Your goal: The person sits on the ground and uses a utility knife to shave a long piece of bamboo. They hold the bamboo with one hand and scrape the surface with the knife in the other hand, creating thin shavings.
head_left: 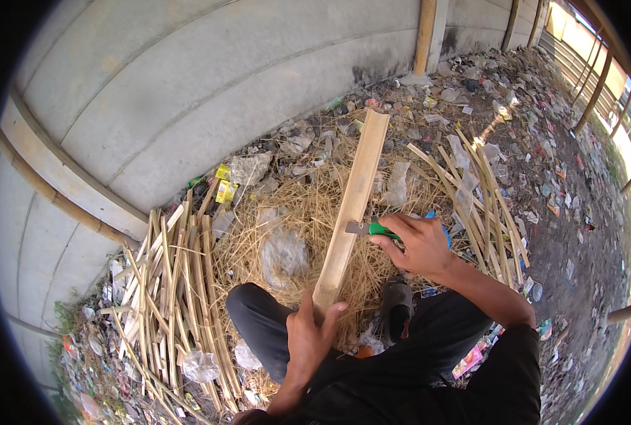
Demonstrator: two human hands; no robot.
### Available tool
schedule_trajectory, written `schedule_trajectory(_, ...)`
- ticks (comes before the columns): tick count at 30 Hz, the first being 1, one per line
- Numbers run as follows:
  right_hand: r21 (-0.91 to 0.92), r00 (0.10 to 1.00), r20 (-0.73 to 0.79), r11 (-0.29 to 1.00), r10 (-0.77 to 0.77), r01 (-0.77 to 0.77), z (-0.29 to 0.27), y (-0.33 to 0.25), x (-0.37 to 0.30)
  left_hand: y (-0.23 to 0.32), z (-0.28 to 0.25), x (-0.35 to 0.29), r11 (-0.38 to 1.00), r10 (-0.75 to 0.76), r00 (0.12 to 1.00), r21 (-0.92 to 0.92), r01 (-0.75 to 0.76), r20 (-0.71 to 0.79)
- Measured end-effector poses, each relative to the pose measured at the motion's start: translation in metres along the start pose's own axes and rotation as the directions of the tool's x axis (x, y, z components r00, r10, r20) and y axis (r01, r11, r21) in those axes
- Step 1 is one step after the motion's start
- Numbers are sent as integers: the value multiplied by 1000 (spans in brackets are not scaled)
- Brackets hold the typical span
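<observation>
A long split piece of bamboo [351, 205] slants from between my knees toward the wall, its pale hollow side up. My left hand [307, 347] grips the near end, thumb on one side and forefinger on the other. In my right hand [421, 246] is a green-handled knife [380, 229], fingers closed round the handle. Its short, wide grey blade lies across the middle of the bamboo, touching it or just above. Something blue shows beside the right hand, partly hidden by it.
Thin bamboo strips [177, 283] are heaped at the left; another bundle [489, 205] lies at the right. Straw [258, 262] and plastic litter [285, 256] cover the ground ahead. A grey panel wall [223, 85] with posts stands beyond. My bent legs [258, 319] flank the near end.
</observation>
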State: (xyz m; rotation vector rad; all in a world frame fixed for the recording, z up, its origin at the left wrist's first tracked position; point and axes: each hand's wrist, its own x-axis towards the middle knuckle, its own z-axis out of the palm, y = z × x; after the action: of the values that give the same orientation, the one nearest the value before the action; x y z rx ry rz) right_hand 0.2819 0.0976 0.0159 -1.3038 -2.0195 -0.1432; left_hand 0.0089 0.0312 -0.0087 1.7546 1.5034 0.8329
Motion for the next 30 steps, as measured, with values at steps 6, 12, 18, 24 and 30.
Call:
schedule_trajectory(6,36,997,36,997,63,-65,-3,10,14,-12,-6,-5,1000,-12,1000,23,12,10)
schedule_trajectory(12,101,877,-232,907,420,-408,-35,92,37,-28,-16,-52,997,-47,990,72,38,134)
schedule_trajectory(18,429,913,-17,828,407,-361,-1,68,17,-33,-19,-32,977,-195,947,-32,210,255)
schedule_trajectory(24,572,820,361,589,444,-571,-6,50,14,-29,-12,-16,972,-162,914,-103,214,371)
schedule_trajectory(30,675,797,390,446,461,-588,-23,37,15,-35,-8,-10,987,-102,904,-70,144,414)
